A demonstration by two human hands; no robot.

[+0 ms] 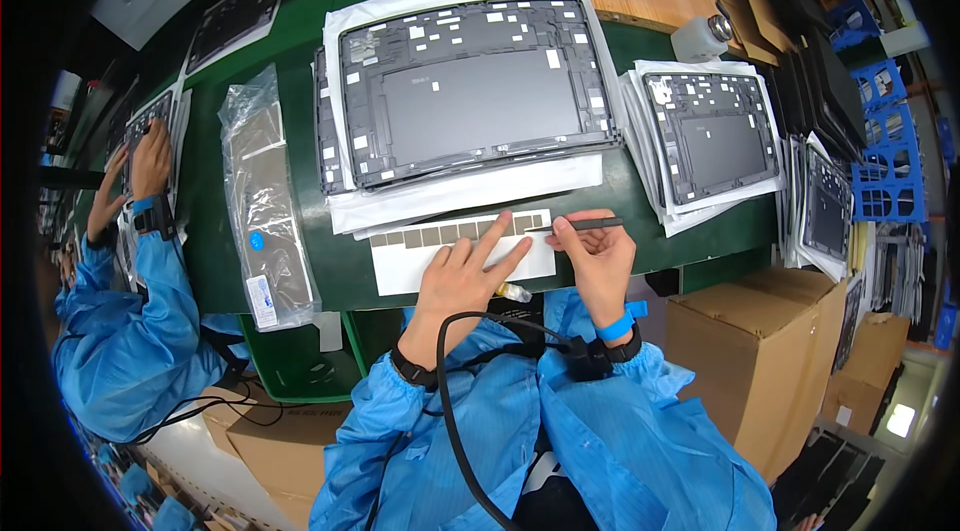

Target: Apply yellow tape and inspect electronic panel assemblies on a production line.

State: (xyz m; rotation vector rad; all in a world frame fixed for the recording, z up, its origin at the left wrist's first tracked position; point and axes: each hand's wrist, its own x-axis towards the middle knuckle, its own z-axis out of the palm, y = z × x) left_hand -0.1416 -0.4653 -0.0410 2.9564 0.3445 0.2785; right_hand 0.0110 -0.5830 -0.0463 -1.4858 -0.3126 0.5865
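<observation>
A white backing sheet (400,274) with a row of grey-brown square stickers (430,236) lies at the table's near edge. My left hand (462,281) rests on the sheet with its fingers spread, the fingertips reaching the row. In my right hand (600,256) is a pair of slim black tweezers (594,224), pinched between thumb and fingers. Their pale tip is at the right end of the row. Just beyond the sheet lies a large dark panel (480,106) dotted with small white pads, on stacked white foam sheets (470,186).
Left of the panel is a clear plastic bag (265,181) of stickers. A stack of smaller dark panels (715,141) and a white bottle (702,38) stand right. Cardboard boxes (750,351) sit below the table's right edge. A co-worker in blue (140,321) works at left.
</observation>
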